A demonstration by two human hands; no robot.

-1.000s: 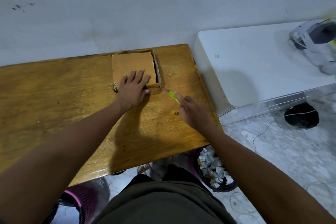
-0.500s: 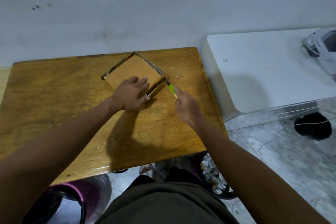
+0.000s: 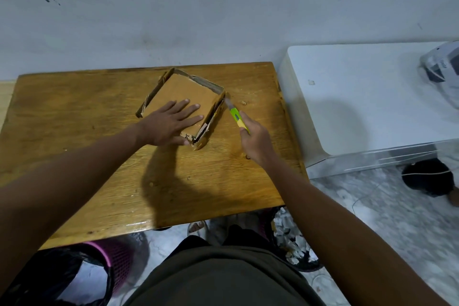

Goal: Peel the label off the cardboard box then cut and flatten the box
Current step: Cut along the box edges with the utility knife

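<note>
A shallow brown cardboard box (image 3: 185, 90) lies open side up on the wooden table (image 3: 74, 131), turned at an angle. My left hand (image 3: 171, 123) presses flat on its bottom panel with fingers spread. My right hand (image 3: 255, 143) grips a utility knife with a green handle (image 3: 237, 119). The blade tip touches the box's far right corner, at the top of the right wall. That right wall leans outward and its near end looks torn. No label shows on the box.
A white low cabinet (image 3: 372, 97) stands right of the table, with a white and grey device (image 3: 442, 67) on it. Below the table's front edge are a purple bin with a black liner (image 3: 82, 271) and a bin of paper scraps (image 3: 290, 238). Crumbs lie on the table.
The box has been turned counter-clockwise under my left hand. My right hand has brought the knife up along the right wall to the far right corner.
</note>
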